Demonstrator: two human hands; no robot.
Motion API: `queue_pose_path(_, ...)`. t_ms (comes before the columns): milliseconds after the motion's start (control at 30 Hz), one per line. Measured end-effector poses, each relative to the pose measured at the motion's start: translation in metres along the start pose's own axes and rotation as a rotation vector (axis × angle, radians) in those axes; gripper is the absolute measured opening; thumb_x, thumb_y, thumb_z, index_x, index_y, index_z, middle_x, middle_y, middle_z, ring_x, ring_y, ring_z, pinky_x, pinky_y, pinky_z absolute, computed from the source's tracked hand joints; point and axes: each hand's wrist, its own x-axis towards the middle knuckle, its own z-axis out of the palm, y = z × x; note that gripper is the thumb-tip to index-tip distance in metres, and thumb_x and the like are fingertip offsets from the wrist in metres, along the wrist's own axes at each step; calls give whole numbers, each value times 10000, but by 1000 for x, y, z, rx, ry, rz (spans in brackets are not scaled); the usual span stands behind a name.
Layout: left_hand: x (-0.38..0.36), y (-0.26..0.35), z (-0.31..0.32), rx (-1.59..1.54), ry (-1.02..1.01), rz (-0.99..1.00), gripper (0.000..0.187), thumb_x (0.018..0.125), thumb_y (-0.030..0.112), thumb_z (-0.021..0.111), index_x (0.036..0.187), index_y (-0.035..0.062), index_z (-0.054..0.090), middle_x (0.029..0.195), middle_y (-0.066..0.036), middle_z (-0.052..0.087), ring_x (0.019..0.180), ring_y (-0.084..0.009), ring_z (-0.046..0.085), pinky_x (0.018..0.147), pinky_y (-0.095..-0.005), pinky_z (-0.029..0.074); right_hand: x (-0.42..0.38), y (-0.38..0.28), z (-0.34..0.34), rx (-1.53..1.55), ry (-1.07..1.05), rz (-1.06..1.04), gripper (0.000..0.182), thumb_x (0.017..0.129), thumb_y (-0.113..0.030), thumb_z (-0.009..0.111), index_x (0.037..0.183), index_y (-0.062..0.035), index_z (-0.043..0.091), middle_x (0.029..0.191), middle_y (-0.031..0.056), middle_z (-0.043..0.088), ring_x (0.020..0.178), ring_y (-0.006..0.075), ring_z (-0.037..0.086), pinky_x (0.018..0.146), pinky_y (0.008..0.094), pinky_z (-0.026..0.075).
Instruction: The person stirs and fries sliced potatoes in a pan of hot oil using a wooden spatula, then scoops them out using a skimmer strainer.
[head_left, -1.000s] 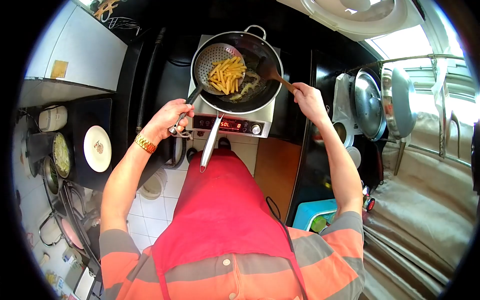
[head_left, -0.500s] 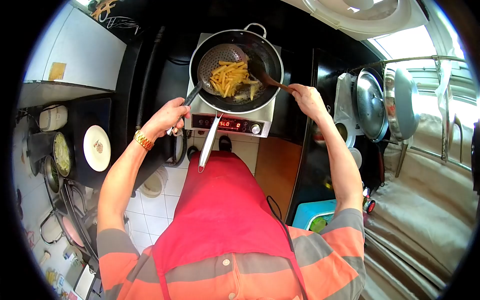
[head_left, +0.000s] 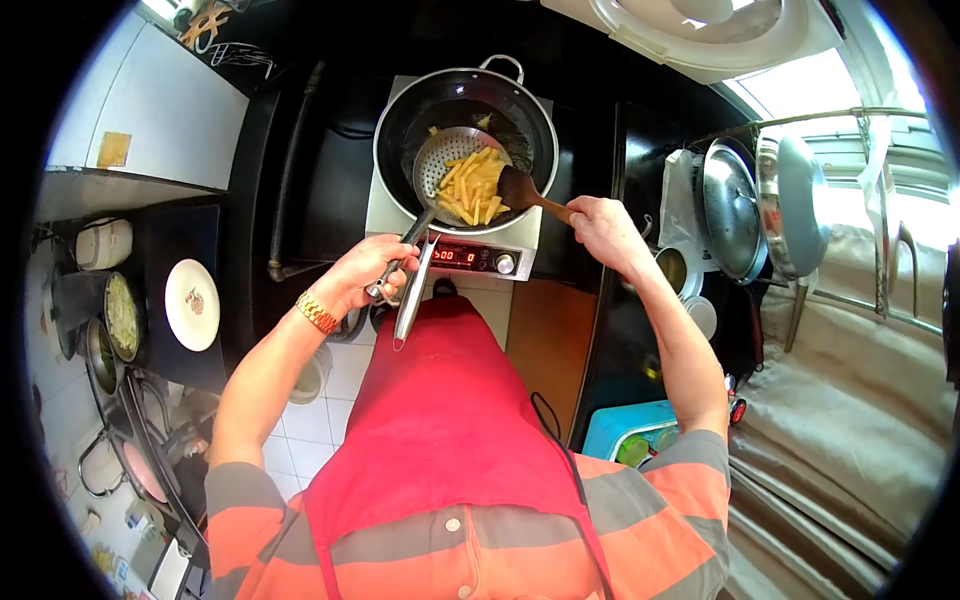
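My left hand (head_left: pixel 372 272) is closed around the handle of a perforated skimmer (head_left: pixel 432 168), whose round bowl is over the wok. A heap of pale yellow fries (head_left: pixel 470 188) lies in the skimmer. My right hand (head_left: pixel 607 236) grips the wooden handle of a dark brown spatula (head_left: pixel 520 187), its blade against the right side of the fries. Beneath both tools is a black wok (head_left: pixel 395 120) with a steel long handle toward me. A few small bits stay in the wok behind the skimmer.
The wok stands on a cooktop (head_left: pixel 520 240) with a lit red display. To the left are a white plate (head_left: pixel 191 305) and a pan of shredded pale green food (head_left: pixel 121 313). Lids (head_left: pixel 735 210) hang on a rack at right; a blue bin (head_left: pixel 605 432) sits lower right.
The skimmer with the fries has moved toward me and to the right, near the wok's front rim. Both hands have come nearer my body, and the spatula now presses beside the fries.
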Motion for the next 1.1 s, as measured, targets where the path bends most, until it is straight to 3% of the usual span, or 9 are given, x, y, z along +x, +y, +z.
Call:
queue_pose_path(167,6,-13,-3,-316,-113,-63,210,1072,151,503,1143,-34,572,912,-64,633,530,-67,473,398,-205,409,1,3,13,-5,73,-69,300,940,-132,548,1093,45,735,977,307,716,973,462,701,911,506,549)
queue_pose_path(267,0,-13,2,-390,-133,-75,204,1074,152,517,1114,-33,592,872,-55,625,578,-68,506,424,-201,445,5,8,6,89,157,10,306,966,-151,557,1145,36,720,977,300,719,979,456,706,891,482,557)
queue_pose_path(467,5,-16,1,-475,-167,-101,215,1075,144,514,1118,-46,606,909,-73,644,579,-72,500,425,-203,439,31,23,5,98,267,-54,311,978,-157,553,1150,47,712,973,303,720,973,458,707,889,484,560)
queue_pose_path(567,9,-17,5,-503,-156,-77,207,1078,138,504,1119,-42,599,914,-78,650,578,-72,500,422,-201,426,51,28,8,-81,341,-130,295,985,-132,530,1139,36,718,968,319,711,961,471,702,891,525,553)
queue_pose_path(767,8,-5,2,-567,-126,-112,206,1079,156,503,1072,-16,616,883,-48,650,573,-70,503,419,-199,423,98,35,26,-125,302,-104,296,981,-132,519,1147,10,718,983,312,714,982,485,693,910,550,549)
queue_pose_path(867,4,8,1,-394,20,-40,228,1094,178,469,1136,-15,583,918,-47,643,543,-58,471,408,-191,394,121,38,40,-60,307,-147,301,978,-148,530,1160,-2,720,1032,299,718,1031,467,691,925,534,547)
queue_pose_path(1000,6,17,-6,-303,62,17,203,1077,171,503,1103,-4,604,911,-42,645,560,-67,500,424,-206,415,132,26,51,102,285,-154,328,983,-180,554,1213,-8,711,1067,288,717,1059,449,687,941,507,539)
queue_pose_path(1067,7,21,-7,-272,82,35,199,1073,172,512,1093,-1,610,910,-41,646,566,-69,509,429,-210,420,130,21,55,54,318,-252,362,988,-179,566,1276,5,686,876,199,737,856,328,744,811,407,566)
queue_pose_path(1100,8,22,-7,-259,85,43,199,1071,174,515,1092,0,610,910,-41,647,566,-69,509,430,-212,419,123,12,49,58,264,-240,363,989,-174,568,1290,-4,679,934,220,746,912,366,739,833,431,562)
